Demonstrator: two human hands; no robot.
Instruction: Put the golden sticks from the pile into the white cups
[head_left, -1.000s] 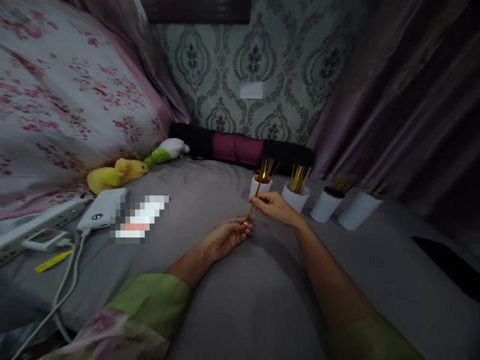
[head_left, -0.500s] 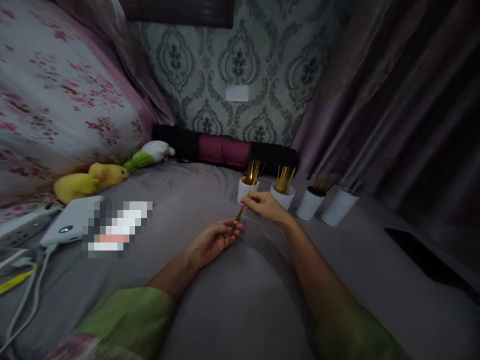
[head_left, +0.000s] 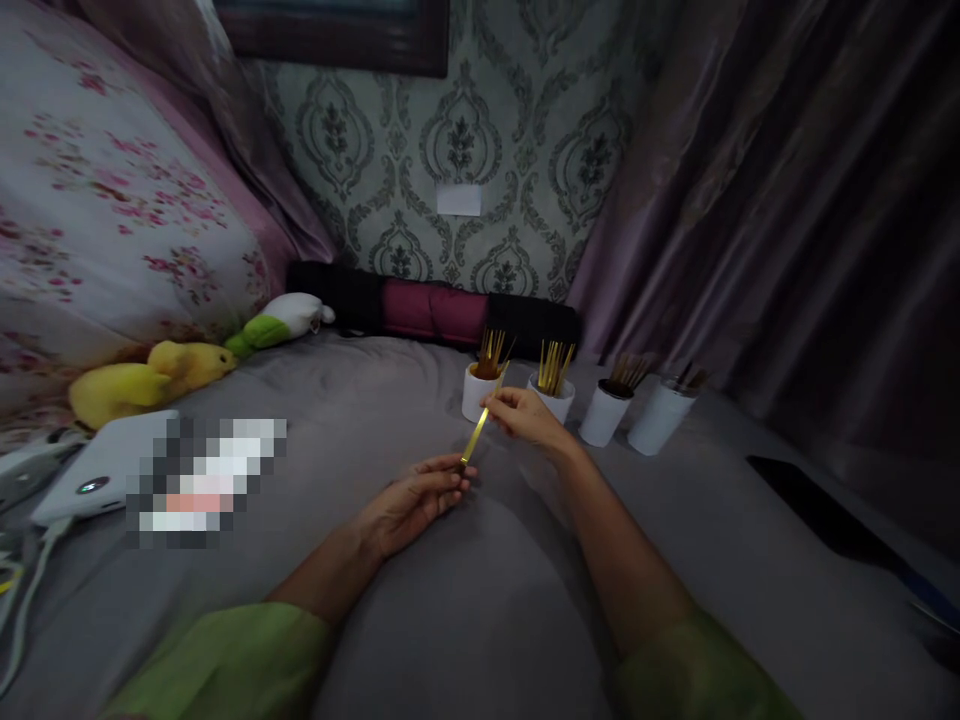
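Note:
A thin, shiny gold strip (head_left: 475, 434) slants between my two hands. My left hand (head_left: 412, 505), palm turned up, pinches its lower end between thumb and fingers. Farther up the strip, my right hand (head_left: 523, 415) is closed around it with thumb and fingertips, and the narrow tip sticks out above. Just behind that tip stands a white cup (head_left: 475, 398) with gold strips in it. A second white cup (head_left: 561, 408), partly hidden by my right hand, also holds upright gold strips.
Two more white containers (head_left: 602, 422) (head_left: 658, 418) with thin dark sticks stand to the right. A black flat object (head_left: 817, 510) lies at far right. On the left are a white power bank (head_left: 112, 475) with a cable, a blurred-out item and yellow plush toys (head_left: 120, 392).
The view has shifted slightly, so everything sits a little left and lower. The gold strip now shows a brighter, flatter face; both hands still hold it.

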